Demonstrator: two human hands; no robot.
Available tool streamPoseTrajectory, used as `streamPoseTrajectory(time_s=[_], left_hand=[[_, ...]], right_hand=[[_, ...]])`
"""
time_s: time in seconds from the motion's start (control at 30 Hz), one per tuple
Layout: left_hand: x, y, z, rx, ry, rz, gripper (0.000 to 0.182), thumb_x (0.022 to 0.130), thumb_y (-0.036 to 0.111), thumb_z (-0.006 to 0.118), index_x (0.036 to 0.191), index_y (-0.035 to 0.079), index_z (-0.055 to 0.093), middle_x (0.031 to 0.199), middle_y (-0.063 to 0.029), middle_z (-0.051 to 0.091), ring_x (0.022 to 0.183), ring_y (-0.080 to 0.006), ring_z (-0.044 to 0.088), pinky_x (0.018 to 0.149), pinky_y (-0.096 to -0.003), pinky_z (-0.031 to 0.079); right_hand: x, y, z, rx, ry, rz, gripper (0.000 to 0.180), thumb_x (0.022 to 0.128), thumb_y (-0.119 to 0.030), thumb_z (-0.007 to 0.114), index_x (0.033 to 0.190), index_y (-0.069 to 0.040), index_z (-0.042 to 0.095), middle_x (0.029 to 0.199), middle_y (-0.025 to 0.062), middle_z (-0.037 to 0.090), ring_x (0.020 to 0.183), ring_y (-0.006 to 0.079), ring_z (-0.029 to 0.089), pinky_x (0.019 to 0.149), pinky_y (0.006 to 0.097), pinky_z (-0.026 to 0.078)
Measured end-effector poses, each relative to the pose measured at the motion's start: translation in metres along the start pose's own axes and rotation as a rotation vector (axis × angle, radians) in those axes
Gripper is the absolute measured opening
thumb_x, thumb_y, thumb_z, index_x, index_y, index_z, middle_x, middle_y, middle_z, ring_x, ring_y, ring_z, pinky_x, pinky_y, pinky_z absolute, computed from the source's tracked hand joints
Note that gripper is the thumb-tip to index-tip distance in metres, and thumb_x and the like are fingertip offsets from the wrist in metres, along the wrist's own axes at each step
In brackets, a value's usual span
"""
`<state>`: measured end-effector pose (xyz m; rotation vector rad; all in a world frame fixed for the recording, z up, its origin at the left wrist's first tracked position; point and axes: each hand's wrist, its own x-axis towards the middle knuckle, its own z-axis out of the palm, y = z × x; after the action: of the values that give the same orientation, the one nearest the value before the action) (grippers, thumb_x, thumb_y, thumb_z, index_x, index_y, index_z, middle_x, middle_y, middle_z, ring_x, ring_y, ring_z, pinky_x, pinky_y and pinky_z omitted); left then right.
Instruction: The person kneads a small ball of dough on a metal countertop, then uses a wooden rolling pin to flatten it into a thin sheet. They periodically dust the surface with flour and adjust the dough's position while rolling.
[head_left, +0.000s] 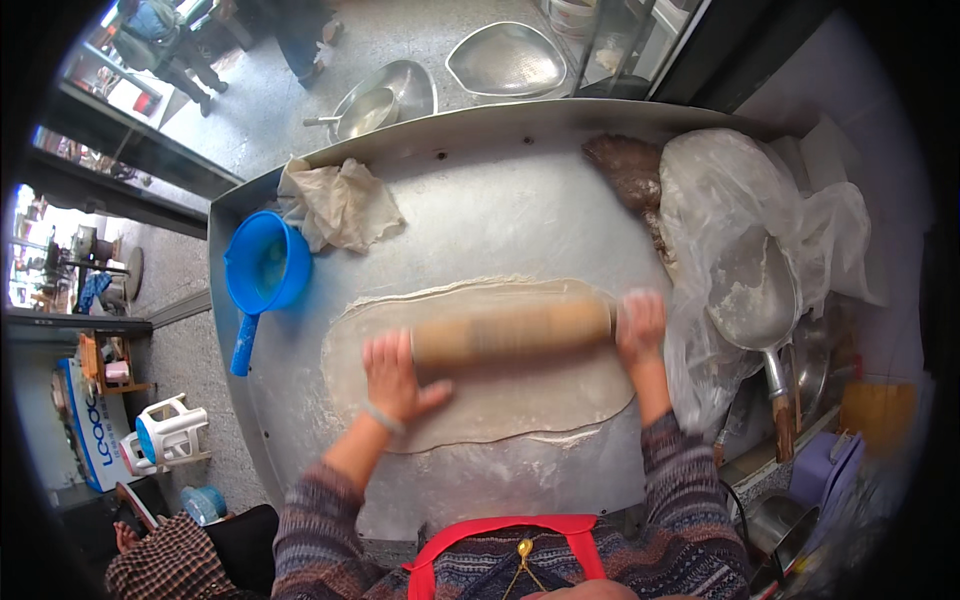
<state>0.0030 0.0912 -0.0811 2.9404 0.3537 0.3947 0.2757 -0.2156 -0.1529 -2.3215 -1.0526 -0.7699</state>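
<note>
A thick wooden rolling pin (517, 328), blurred by motion, lies across a wide oval sheet of dough (480, 412). My left hand (394, 375) is at the pin's left end, its thumb spread over the dough and a pale bracelet on the wrist. At the opposite end, my right hand (641, 326) wraps the handle and is itself blurred. Both handles are mostly covered by my fingers. The dough is flat and thin, with an uneven far edge and flour around it on the metal worktop (465, 217).
A blue plastic ladle (268, 262) and crumpled cloth (341, 202) are at the far left. On the right, a floury metal scoop (754, 300) rests on a plastic bag (720, 180) beside a dark brown bundle (630, 169). A raised metal rim (480, 124) borders the far side.
</note>
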Motion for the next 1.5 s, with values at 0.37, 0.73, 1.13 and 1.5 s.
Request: streamPoseTrajectory(time_s=[0.37, 0.73, 1.13, 1.5], left_hand=[[0.067, 0.01, 0.024, 0.041, 0.022, -0.075, 0.092, 0.057, 0.048, 0.075, 0.126, 0.002, 0.036, 0.111, -0.0175, 0.045, 0.11, -0.0358, 0.04, 0.102, -0.0547, 0.022], [0.074, 0.029, 0.034, 0.1, 0.075, -0.116, 0.097, 0.057, 0.051, 0.073, 0.131, 0.002, 0.033, 0.115, -0.0178, 0.045, 0.109, -0.0352, 0.041, 0.1, -0.0511, 0.024], [0.076, 0.019, 0.051, -0.012, 0.025, -0.03, 0.096, 0.057, 0.044, 0.077, 0.133, 0.005, 0.032, 0.125, -0.0177, 0.04, 0.119, -0.035, 0.036, 0.106, -0.055, 0.016], [0.076, 0.034, 0.018, 0.128, -0.005, -0.097, 0.093, 0.064, 0.048, 0.074, 0.134, 0.003, 0.032, 0.128, -0.019, 0.04, 0.123, -0.0361, 0.034, 0.108, -0.0545, 0.016]], right_hand=[[0.05, 0.009, -0.035, -0.106, -0.28, 0.004, 0.009, 0.077, -0.012, 0.056, 0.072, -0.009, 0.049, 0.072, 0.0118, 0.047, 0.07, 0.0298, 0.048, 0.065, 0.0397, 0.039], [0.017, 0.059, 0.023, -0.191, -0.043, 0.065, 0.012, 0.081, -0.02, 0.056, 0.073, -0.013, 0.052, 0.068, 0.0064, 0.049, 0.067, 0.0224, 0.051, 0.06, 0.0376, 0.042], [-0.037, 0.069, -0.008, -0.107, -0.176, 0.07, 0.009, 0.08, -0.017, 0.055, 0.075, -0.01, 0.052, 0.079, 0.0108, 0.053, 0.082, 0.027, 0.052, 0.074, 0.0405, 0.041], [-0.049, 0.075, -0.027, -0.069, -0.205, 0.085, 0.007, 0.079, -0.016, 0.056, 0.078, -0.009, 0.056, 0.081, 0.0121, 0.057, 0.08, 0.0293, 0.055, 0.073, 0.0425, 0.044]])
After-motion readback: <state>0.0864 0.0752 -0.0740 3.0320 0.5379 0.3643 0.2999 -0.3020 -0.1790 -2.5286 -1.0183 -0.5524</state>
